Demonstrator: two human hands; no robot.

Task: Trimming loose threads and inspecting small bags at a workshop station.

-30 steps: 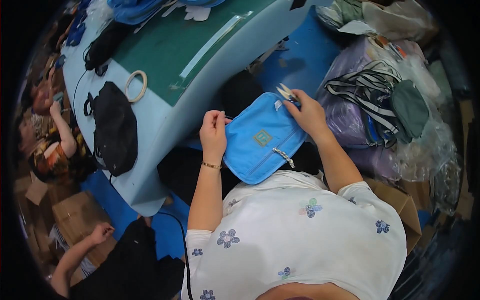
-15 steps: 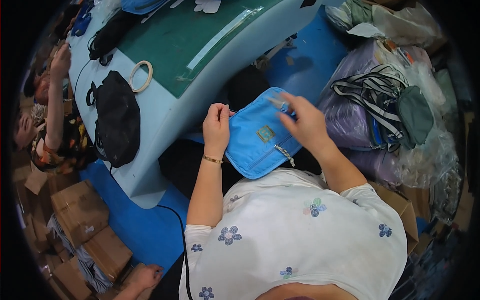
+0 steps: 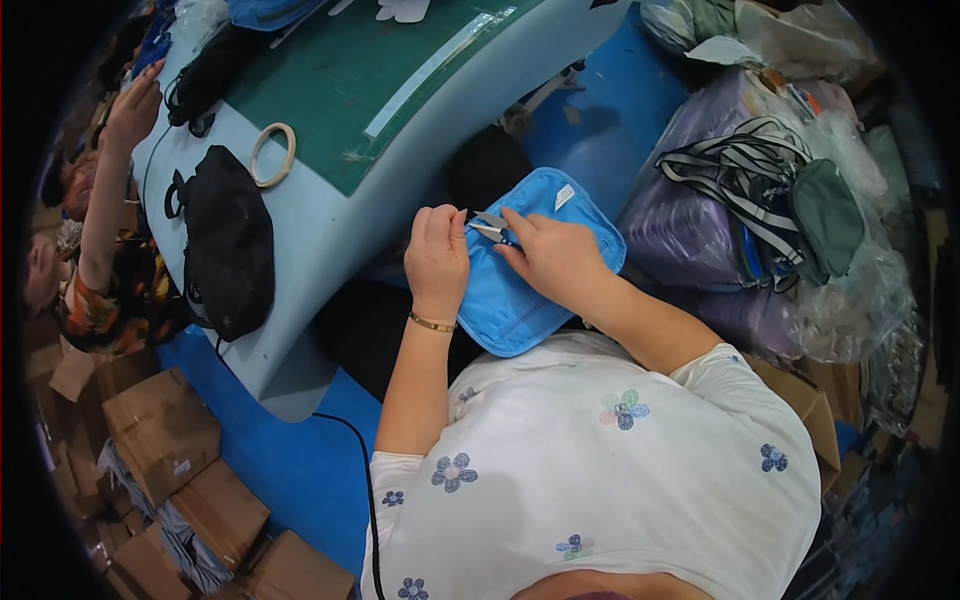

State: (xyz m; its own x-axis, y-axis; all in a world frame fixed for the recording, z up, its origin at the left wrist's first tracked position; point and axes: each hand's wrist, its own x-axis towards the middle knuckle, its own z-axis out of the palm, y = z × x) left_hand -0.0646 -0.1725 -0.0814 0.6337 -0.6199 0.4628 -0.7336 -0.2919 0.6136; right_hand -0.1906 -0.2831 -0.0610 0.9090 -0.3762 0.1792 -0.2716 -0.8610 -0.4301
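A flat blue fabric pouch (image 3: 528, 312) with rounded corners rests on my lap, a small white tag (image 3: 564, 196) near its far edge. My left hand (image 3: 437, 260) is closed at the pouch's left edge, thumb and fingers pinching it by a small dark bit at the fingertips. In my right hand (image 3: 562, 262) is a small pair of thread snips (image 3: 492, 230) with metal blades and a dark blue grip. Their blades are parted and point at the left fingertips, over the pouch's edge. Whether a thread lies between them is too small to tell.
The pale blue table (image 3: 330, 215) carries a green cutting mat (image 3: 310, 110), a tape roll (image 3: 272, 155) and a black bag (image 3: 228, 240). A plastic-wrapped stack (image 3: 690, 200) with striped straps and a green pouch (image 3: 828, 220) stands right. Cardboard boxes (image 3: 165, 430) and another person's arm (image 3: 105, 210) are left.
My right hand has come down and left, bringing the snips to the left fingertips. The pouch's face with the badge and zip pull no longer shows; a tag does. A hand at lower left is gone.
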